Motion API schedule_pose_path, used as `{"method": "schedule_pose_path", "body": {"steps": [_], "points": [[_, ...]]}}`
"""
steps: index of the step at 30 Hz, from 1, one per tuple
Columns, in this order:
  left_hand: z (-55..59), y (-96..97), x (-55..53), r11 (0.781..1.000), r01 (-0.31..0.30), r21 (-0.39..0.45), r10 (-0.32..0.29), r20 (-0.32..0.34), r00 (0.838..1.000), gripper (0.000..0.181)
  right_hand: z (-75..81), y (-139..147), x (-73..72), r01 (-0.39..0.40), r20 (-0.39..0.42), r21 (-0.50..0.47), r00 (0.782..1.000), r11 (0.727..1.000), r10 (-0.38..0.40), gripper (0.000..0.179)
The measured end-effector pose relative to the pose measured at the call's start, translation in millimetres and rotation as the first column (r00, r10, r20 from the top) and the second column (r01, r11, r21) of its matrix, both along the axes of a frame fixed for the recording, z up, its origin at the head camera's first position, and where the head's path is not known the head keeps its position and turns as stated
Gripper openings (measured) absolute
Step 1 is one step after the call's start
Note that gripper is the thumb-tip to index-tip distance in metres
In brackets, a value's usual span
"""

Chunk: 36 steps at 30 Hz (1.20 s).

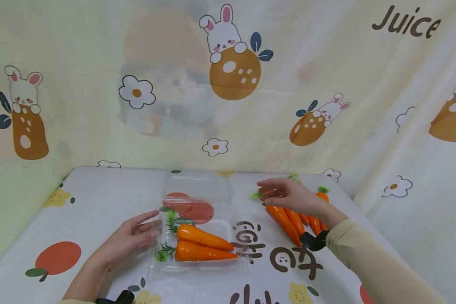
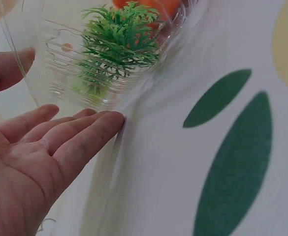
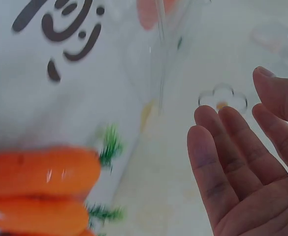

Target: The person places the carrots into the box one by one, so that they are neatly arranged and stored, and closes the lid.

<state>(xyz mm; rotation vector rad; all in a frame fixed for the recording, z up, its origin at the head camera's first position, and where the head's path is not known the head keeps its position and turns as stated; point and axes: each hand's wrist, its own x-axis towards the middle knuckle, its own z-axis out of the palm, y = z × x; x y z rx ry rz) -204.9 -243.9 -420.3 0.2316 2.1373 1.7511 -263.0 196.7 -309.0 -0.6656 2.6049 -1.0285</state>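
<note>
Plainly, "Juice" (image 1: 405, 23) on the curtain (image 1: 323, 59), with the two hands (image 1: 134, 236) (image 1: 290, 196) (both loosely spread) near orange carrots (image 1: 203, 254).

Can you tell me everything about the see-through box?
The box is clear and shiny, and looks like thin plastic, with ridges on its side. It sits open on the white printed table, its lid folded back on the far side. Two orange carrots lie side by side in it, green leaves toward the left. The left hand is at its left side; I can't tell whether the fingers touch it.
</note>
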Motion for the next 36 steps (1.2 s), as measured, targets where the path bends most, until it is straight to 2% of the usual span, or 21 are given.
{"method": "schedule_pose_path", "body": {"steps": [8, 11, 18, 27, 36], "points": [[-1.1, -1.3, -0.2, 1.0, 0.007, 0.0, -0.007, -0.005, 1.0, 0.073, 4.4, 56, 6.9, 0.123, -0.105, 0.024, 0.987, 0.992, -0.12, 0.051], [-1.5, -2.0, -1.3, 1.0, 0.01, -0.01, -0.011, -0.006, 1.0, 0.073, 4.2, 76, 9.5, 0.159, -0.119, 0.009, 0.98, 0.987, -0.157, 0.052], [-2.6, -1.7, -2.2, 1.0, 0.015, -0.014, -0.015, -0.001, 1.0, 0.073, 1.1, 118, 14.1, 0.28, -0.115, 0.044, 0.955, 0.959, -0.273, 0.057], [-3.3, -1.3, -0.7, 1.0, 0.007, -0.017, -0.007, 0.007, 1.0, 0.073, -12.1, 154, 14.9, 0.359, -0.106, 0.039, 0.929, 0.932, -0.354, 0.062], [-2.6, -0.5, -1.0, 1.0, 0.004, -0.007, -0.004, 0.007, 1.0, 0.073, -36.9, 170, 13.8, 0.478, -0.073, 0.029, 0.877, 0.878, -0.475, 0.069]]}}
